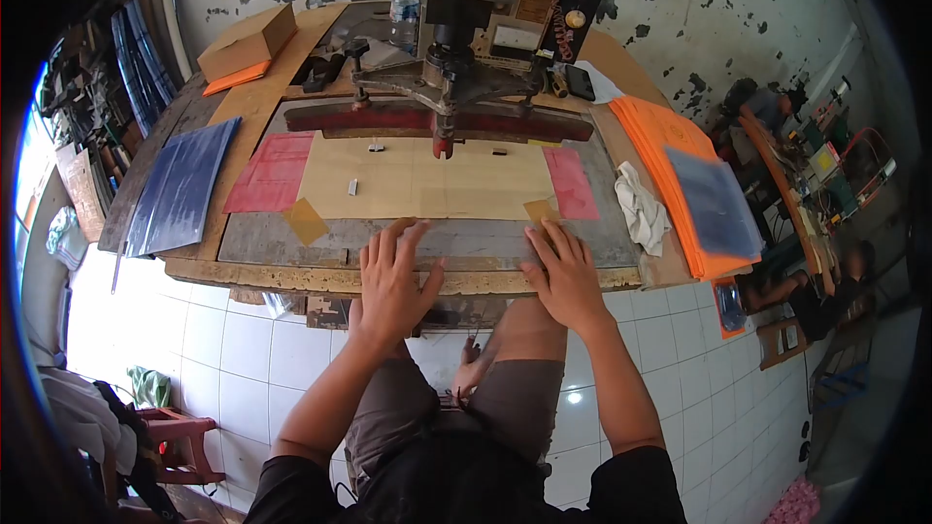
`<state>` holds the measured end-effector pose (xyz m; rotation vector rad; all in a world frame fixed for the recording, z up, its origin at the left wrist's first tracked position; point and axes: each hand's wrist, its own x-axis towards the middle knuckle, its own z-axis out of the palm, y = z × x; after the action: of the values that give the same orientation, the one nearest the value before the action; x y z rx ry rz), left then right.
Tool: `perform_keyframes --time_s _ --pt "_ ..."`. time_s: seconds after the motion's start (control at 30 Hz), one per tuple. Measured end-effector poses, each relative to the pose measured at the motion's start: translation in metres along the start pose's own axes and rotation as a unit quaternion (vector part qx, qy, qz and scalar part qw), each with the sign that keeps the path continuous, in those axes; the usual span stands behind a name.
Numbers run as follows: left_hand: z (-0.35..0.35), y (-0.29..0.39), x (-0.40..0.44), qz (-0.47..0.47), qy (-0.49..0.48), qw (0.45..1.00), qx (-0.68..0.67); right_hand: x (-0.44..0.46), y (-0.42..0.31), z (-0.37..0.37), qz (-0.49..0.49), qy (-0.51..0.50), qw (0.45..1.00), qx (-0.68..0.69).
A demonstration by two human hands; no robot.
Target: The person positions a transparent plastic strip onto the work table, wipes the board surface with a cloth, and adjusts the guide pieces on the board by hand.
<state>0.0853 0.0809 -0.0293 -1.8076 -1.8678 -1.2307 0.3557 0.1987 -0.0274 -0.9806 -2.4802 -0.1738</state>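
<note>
A cream-coloured sheet (427, 180) lies on the grey metal bed of a press (282, 240), with pink pieces (276, 175) at both ends and tan tape patches (305, 221) at its near corners. Several small metal-and-dark pieces (353, 187) sit on the sheet. My left hand (390, 272) rests at the bed's front edge, fingers spread, tips near the sheet's near edge. My right hand (565, 267) lies flat further right, its fingertips by the right tape patch (540, 212). Neither hand holds anything. Above the sheet hangs the press head (447, 82) with a dark red bar (388, 120).
Left are clear blue-tinted plastic sheets (184, 189) and a cardboard box (247, 42). At right, a white cloth (641, 209) lies beside stacked orange sheets (670, 175) topped with clear plastic (716, 196). Other people sit at a bench (791, 189) farther right.
</note>
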Motion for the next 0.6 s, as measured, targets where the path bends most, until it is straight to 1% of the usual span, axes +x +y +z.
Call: perform_keyframes --time_s 0.07,0.17,0.2,0.3,0.33,0.4,0.47,0.57,0.6 --pt "-0.013 -0.013 0.003 0.056 -0.083 0.995 -0.009 0.0 0.012 0.003 0.014 -0.004 0.999 0.036" --pt "-0.021 -0.03 0.02 0.132 -0.179 0.973 -0.068 0.01 0.024 -0.001 0.03 -0.036 0.996 0.071" --pt "-0.02 -0.033 0.021 0.128 -0.192 0.971 -0.064 0.017 0.029 -0.002 0.036 -0.046 0.995 0.077" --pt "-0.014 -0.038 0.026 0.119 -0.219 0.967 -0.049 0.032 0.051 0.002 0.032 -0.048 0.995 0.084" --pt "-0.013 -0.036 0.023 0.113 -0.223 0.967 -0.043 0.037 0.063 -0.003 0.022 -0.062 0.995 0.078" --pt "-0.013 -0.034 0.022 0.105 -0.229 0.967 -0.032 0.045 0.11 -0.004 0.06 -0.033 0.997 0.03" --pt "-0.017 -0.032 0.021 0.1 -0.233 0.967 -0.021 0.043 0.155 -0.013 0.115 0.067 0.988 -0.078" --pt "-0.016 -0.032 0.022 0.114 -0.233 0.965 -0.017 0.022 0.208 -0.005 0.212 0.041 0.976 0.014" --pt "-0.016 -0.033 0.022 0.12 -0.236 0.964 -0.017 0.023 0.214 -0.006 0.191 0.029 0.981 0.028"
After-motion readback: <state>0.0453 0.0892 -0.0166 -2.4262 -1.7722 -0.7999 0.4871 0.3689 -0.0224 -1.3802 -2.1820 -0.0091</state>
